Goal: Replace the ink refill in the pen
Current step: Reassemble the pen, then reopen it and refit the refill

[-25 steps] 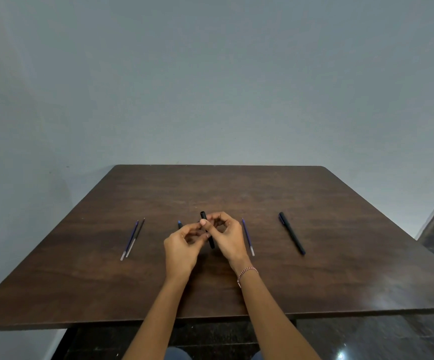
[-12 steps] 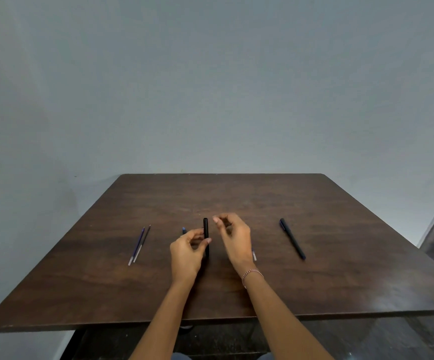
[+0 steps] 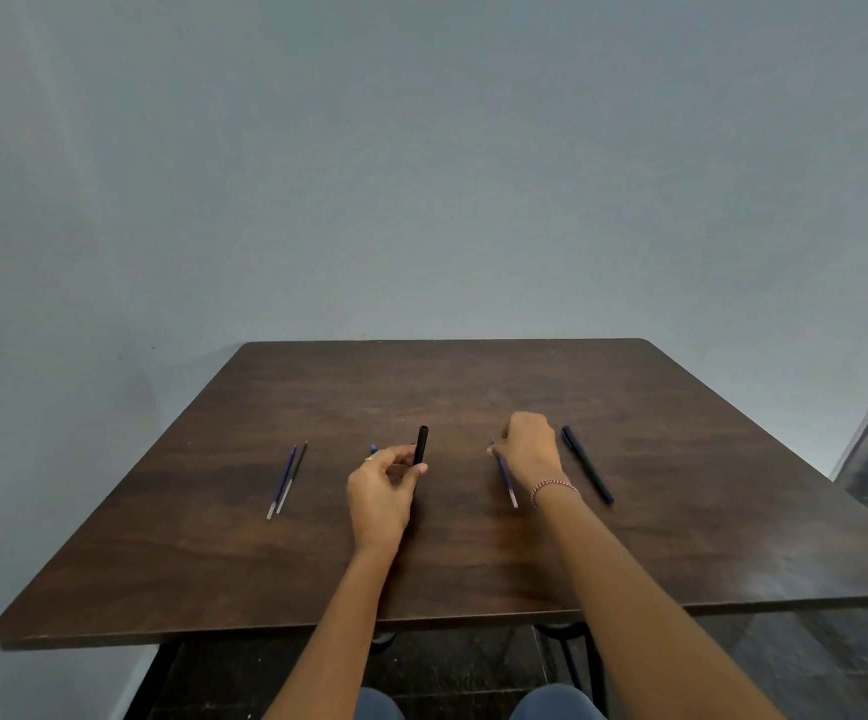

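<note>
Right hand (image 3: 528,449) is moving off the barrel (image 3: 422,441) to 3 o'clock, pinching the refill (image 3: 507,483) on the counter (image 3: 473,381). Left hand (image 3: 380,491) is gripping the barrel, aimed at 12 o'clock.

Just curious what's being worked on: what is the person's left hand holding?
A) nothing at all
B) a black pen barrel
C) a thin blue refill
B: the left hand grips the black pen barrel, while the right hand pinches the thin blue refill lying on the table.
</note>
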Demonstrator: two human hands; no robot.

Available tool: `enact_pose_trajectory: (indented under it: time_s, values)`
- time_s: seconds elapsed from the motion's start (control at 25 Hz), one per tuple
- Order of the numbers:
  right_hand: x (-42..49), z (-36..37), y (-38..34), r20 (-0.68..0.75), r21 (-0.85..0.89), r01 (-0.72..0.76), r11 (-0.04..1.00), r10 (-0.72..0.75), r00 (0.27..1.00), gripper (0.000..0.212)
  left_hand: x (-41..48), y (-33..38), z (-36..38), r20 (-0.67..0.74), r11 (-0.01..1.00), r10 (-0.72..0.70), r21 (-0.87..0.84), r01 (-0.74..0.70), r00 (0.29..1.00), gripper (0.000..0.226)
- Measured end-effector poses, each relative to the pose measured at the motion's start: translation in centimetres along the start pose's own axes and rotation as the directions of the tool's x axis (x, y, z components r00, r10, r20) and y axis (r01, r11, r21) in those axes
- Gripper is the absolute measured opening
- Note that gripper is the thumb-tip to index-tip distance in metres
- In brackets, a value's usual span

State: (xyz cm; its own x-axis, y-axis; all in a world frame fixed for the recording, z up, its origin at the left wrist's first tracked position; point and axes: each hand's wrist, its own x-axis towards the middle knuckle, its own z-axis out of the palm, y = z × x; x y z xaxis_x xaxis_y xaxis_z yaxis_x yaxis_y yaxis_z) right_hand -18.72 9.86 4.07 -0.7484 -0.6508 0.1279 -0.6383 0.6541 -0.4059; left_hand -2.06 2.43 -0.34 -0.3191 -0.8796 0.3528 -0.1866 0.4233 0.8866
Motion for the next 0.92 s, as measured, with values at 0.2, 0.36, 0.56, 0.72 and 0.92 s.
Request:
enact_pose_trajectory:
  time_s: [0.2, 0.36, 0.56, 0.72, 0.92]
  values:
    - [-0.4, 0.7, -0.8, 0.044, -0.105, -0.066, 0.992, 0.071, 0.997, 0.023, 0.0, -0.1, 0.0, 0.016, 1.0, -0.011, 0.014, 0.011, 1.0, 0.027]
    - [-0.6, 1.6, -0.6, -0.006, -0.08, -0.089, 0.993, 0.088, 0.996, 0.018, 0.0, -0.1, 0.0, 0.018, 1.0, 0.002, 0.007, -0.002, 1.0, 0.025]
    - [-0.8, 1.2, -0.6, 0.137, 0.091, -0.18, 0.979, 0.167, 0.976, 0.021, -0.2, 0.0, -0.1, 0.027, 0.998, 0.023, 0.055, -0.025, 0.999, 0.027]
    - [-0.3, 1.9, 0.1, 0.274, 0.51, -0.364, 0.779, 0.254, 0.928, 0.012, -0.3, 0.0, -0.2, 0.027, 0.992, 0.03, 0.121, -0.033, 0.999, 0.026]
    - [-2.1, 2.4, 0.2, 0.335, 0.894, -0.364, 0.263, 0.151, 0.93, 0.011, -0.4, 0.1, -0.3, 0.018, 0.981, 0.076, 0.179, -0.077, 0.997, 0.022]
